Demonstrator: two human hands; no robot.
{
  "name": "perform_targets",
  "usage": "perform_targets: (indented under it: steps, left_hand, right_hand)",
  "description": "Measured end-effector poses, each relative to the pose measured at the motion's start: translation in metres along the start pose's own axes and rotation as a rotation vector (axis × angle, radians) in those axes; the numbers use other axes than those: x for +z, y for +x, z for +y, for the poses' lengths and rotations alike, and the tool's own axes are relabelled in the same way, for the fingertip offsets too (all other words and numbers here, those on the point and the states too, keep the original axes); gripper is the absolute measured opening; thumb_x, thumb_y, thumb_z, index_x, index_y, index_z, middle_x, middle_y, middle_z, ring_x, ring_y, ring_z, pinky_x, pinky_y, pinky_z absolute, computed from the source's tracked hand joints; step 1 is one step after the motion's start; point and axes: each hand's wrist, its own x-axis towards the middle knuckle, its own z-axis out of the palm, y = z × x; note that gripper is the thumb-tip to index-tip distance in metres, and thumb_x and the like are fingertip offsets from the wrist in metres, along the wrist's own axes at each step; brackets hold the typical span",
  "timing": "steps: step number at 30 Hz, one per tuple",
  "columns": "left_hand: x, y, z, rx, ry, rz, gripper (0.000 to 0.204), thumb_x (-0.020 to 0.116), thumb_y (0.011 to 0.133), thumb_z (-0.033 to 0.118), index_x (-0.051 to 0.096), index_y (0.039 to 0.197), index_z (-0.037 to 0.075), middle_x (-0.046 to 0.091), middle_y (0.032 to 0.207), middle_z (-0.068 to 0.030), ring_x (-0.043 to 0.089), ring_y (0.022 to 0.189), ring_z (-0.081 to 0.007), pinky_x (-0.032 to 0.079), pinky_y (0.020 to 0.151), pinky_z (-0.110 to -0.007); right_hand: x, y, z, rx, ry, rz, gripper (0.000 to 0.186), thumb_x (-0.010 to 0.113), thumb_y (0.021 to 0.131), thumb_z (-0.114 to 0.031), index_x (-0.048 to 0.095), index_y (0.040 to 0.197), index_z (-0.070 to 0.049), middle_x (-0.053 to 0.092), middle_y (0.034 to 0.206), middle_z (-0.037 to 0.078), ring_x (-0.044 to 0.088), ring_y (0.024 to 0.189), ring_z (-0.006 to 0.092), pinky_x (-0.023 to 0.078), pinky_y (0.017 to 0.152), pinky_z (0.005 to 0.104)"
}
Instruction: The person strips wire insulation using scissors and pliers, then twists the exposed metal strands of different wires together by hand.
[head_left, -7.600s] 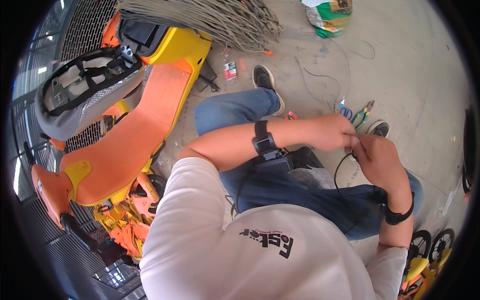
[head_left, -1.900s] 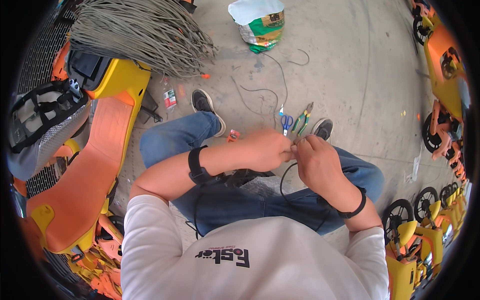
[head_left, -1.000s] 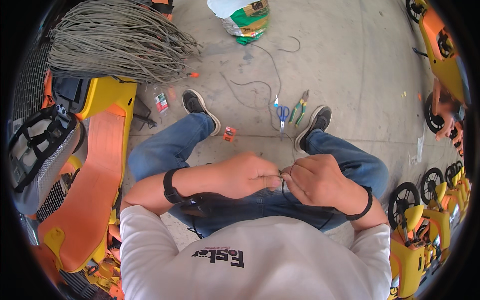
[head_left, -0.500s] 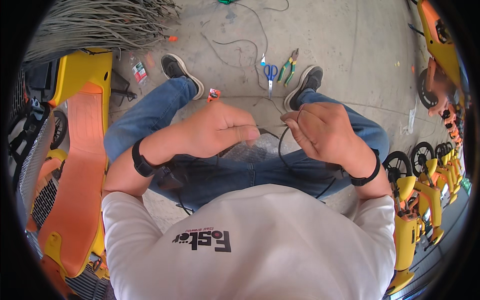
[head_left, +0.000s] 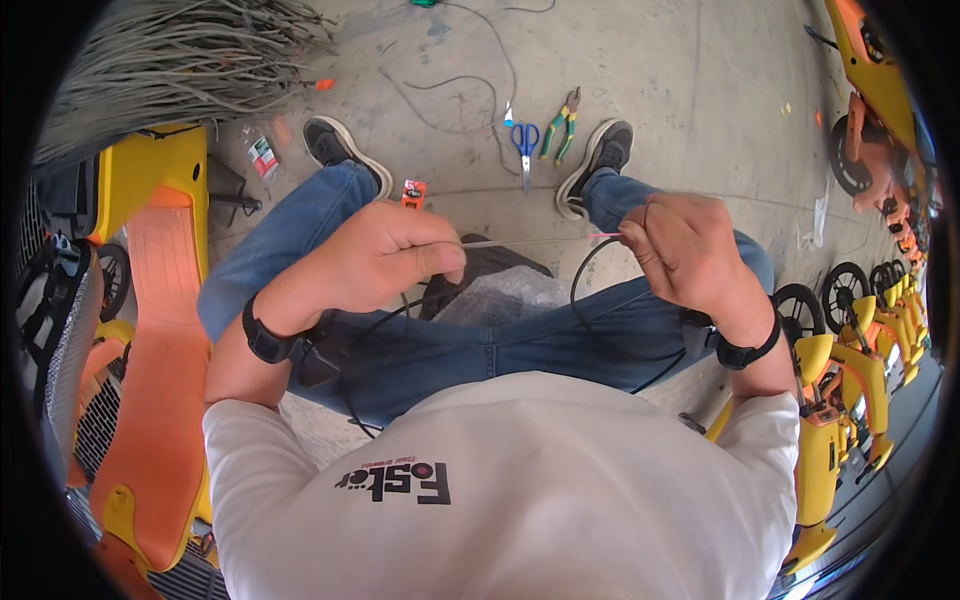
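Note:
A thin, pale wire (head_left: 535, 241) stretches nearly straight between my two hands, turning pinkish-red close to the right one. My left hand (head_left: 385, 258) is closed, its thumb pressed to the curled fingers over the wire's left end. On the other end my right hand (head_left: 685, 250) is pinched, holding the wire by thumb and index finger. From beside the right hand a black cable (head_left: 577, 290) curves down across my lap. Another stretch of black cable (head_left: 375, 328) hangs below my left hand. The exact grip inside each hand is hidden.
Bubble wrap (head_left: 505, 297) lies between my thighs. On the floor ahead are blue-handled scissors (head_left: 526, 142), green-and-yellow pliers (head_left: 563, 128) and a loose grey cable (head_left: 440, 128). A heap of grey cables (head_left: 190, 65) lies far left. Orange-yellow scooters (head_left: 160, 300) stand on both sides.
My hands have drawn farther apart, left hand leftward and right hand rightward. The wire between them now shows taut, with its pinkish part visible. The view has shifted slightly.

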Motion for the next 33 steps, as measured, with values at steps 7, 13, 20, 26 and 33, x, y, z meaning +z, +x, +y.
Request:
perform_targets:
  steps: [7, 13, 20, 26, 33]
  left_hand:
    - [-0.016, 0.010, -0.006, -0.030, 0.047, 0.029, 0.021, 0.055, 0.090, 0.017, 0.063, 0.080, 0.001, 0.058, 0.068, -0.0052, 0.052, 0.063, -0.0116, 0.041, 0.061, -0.026]
    - [0.018, 0.039, 0.002, -0.041, 0.425, -0.045, 0.024, 0.052, 0.093, 0.022, 0.059, 0.089, 0.000, 0.053, 0.066, -0.0037, 0.049, 0.062, -0.0104, 0.040, 0.059, -0.026]
    - [0.012, 0.060, -0.003, -0.050, -0.269, 0.304, 0.030, 0.046, 0.096, 0.028, 0.060, 0.094, 0.001, 0.046, 0.063, 0.0034, 0.039, 0.054, -0.0047, 0.032, 0.048, -0.020]
    - [-0.015, 0.064, -0.027, 0.003, -0.284, 0.610, 0.029, 0.049, 0.095, 0.027, 0.061, 0.095, 0.001, 0.043, 0.060, 0.0044, 0.035, 0.053, -0.0036, 0.029, 0.048, -0.020]
    - [-0.019, 0.061, -0.024, -0.024, -0.350, 0.641, 0.027, 0.050, 0.093, 0.023, 0.061, 0.088, -0.001, 0.048, 0.060, 0.0021, 0.042, 0.057, -0.0062, 0.035, 0.053, -0.022]
  right_hand:
    - [0.014, 0.006, 0.004, 0.138, 0.106, -0.104, 0.020, 0.061, 0.081, -0.010, 0.049, 0.067, -0.003, 0.046, 0.057, 0.011, 0.050, 0.053, 0.0302, 0.038, 0.045, 0.0384]
    - [0.014, 0.031, -0.004, 0.147, 0.073, -0.089, 0.018, 0.059, 0.081, -0.008, 0.049, 0.068, -0.002, 0.047, 0.059, 0.012, 0.050, 0.054, 0.0332, 0.039, 0.047, 0.0392]
    - [0.019, 0.057, -0.021, 0.299, 0.324, 0.277, 0.019, 0.050, 0.091, -0.010, 0.058, 0.079, 0.002, 0.061, 0.080, 0.013, 0.061, 0.069, 0.0267, 0.048, 0.065, 0.0338]
    - [-0.024, 0.039, 0.045, 0.367, 1.890, 0.208, 0.035, 0.035, 0.098, -0.029, 0.045, 0.074, -0.007, 0.037, 0.059, -0.001, 0.035, 0.050, 0.0103, 0.035, 0.049, 0.0235]
    - [-0.036, 0.045, 0.047, 0.178, 1.917, 0.392, 0.042, 0.040, 0.094, -0.040, 0.050, 0.104, -0.001, 0.053, 0.093, 0.010, 0.051, 0.085, 0.0192, 0.044, 0.075, 0.0326]
